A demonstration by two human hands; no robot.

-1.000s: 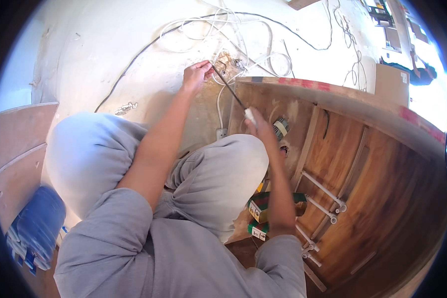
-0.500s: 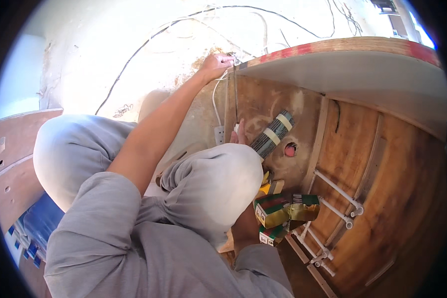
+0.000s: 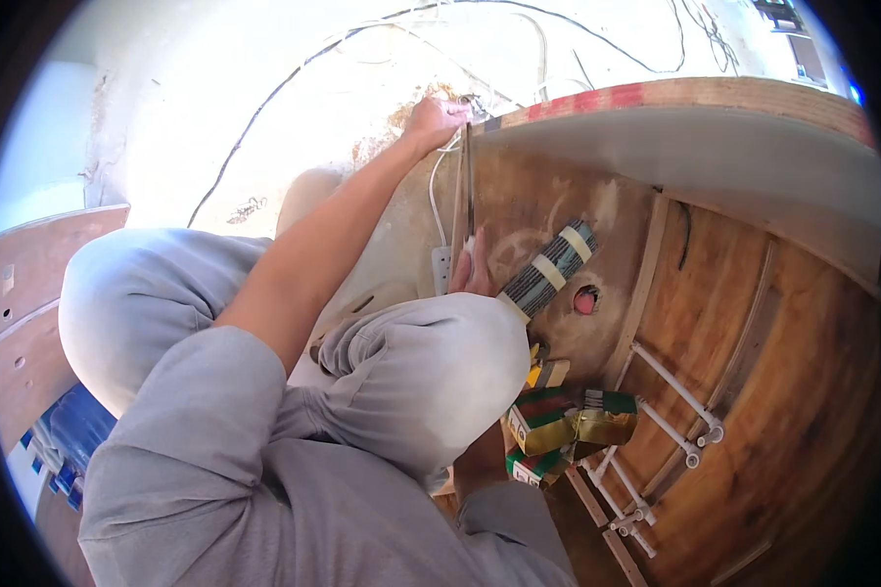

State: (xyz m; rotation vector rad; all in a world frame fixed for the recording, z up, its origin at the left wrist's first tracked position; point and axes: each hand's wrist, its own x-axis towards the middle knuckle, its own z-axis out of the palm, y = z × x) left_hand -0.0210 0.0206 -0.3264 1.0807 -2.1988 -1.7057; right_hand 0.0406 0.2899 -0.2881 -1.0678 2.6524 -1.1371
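Note:
At the upper end of the wooden panel (image 3: pixel 690 93), my left hand (image 3: pixel 435 121) is closed in a pinch against the panel's corner by the wall. What its fingertips hold is too bright and small to make out. Lower down, partly behind my raised knee, my right hand (image 3: pixel 474 269) is closed round the whitish end of a long thin dark rod (image 3: pixel 471 191). The rod runs upright along the panel's side edge, its top near my left fingertips. Beside my right hand lies a dark bundle of thin sticks (image 3: pixel 548 271) bound with pale bands.
A white power strip (image 3: pixel 441 266) with a white cord stands left of my right hand. Green and gold boxes (image 3: pixel 570 423), a yellow-handled brush (image 3: pixel 546 372) and white pipe fittings (image 3: pixel 677 403) lie to the right. A black cable (image 3: pixel 264 106) loops along the bright wall.
The view has shifted slightly, so the panel and boxes sit a little farther right. Both hands keep nearly the same places, the left at the corner and the right on the rod.

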